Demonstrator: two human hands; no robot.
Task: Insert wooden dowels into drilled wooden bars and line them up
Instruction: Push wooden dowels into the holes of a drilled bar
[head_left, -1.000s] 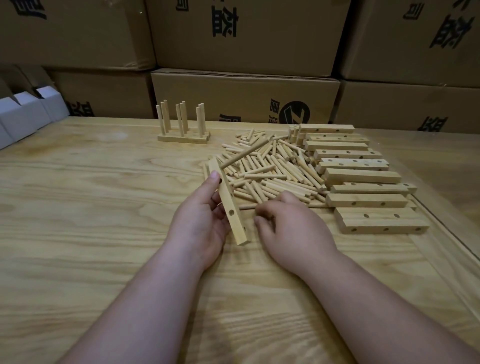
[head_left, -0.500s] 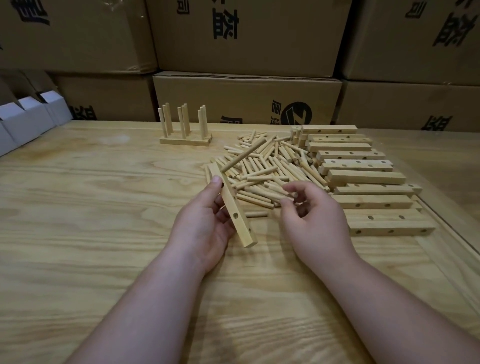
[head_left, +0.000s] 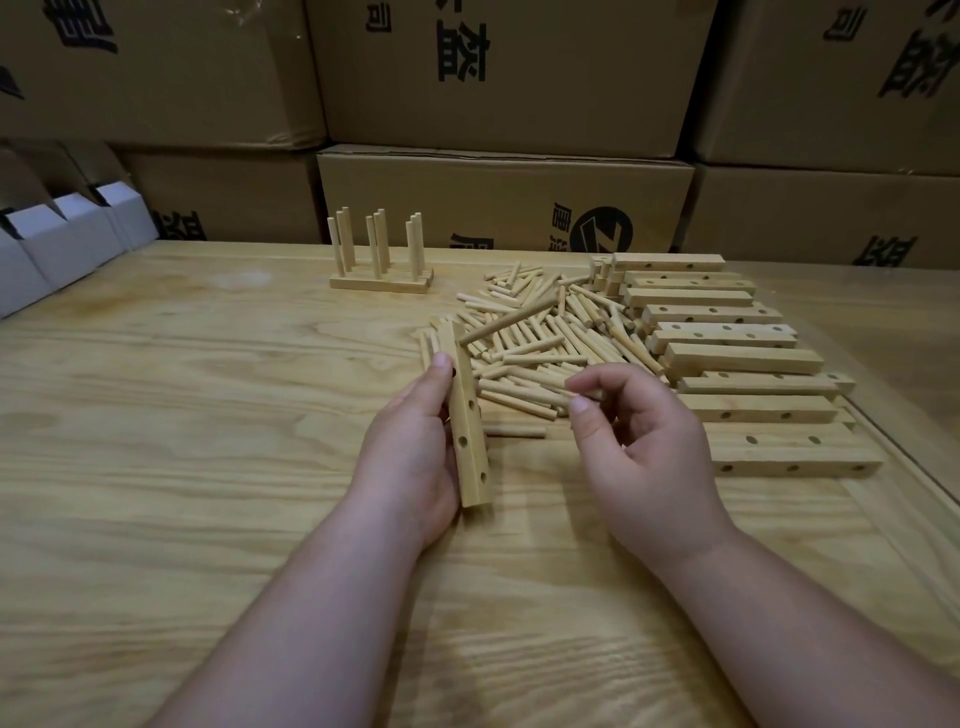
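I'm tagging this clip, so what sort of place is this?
Probably a small workshop or packing storeroom: stacked brown cardboard cartons line the wall, and the pale wooden worktable holds a heap of loose wooden dowels beside rows of drilled wooden bars.

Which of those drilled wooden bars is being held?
The bar in the left hand, tilted up with three holes showing. The other loose bars lie stacked at the right, beyond the dowel pile.

Dowels (head_left: 540, 338) lie mid-table (head_left: 208, 415), bars (head_left: 727, 364) stacked just right of them. Pegged bars (head_left: 382, 280) stand behind-left, boxes (head_left: 498, 208) behind all
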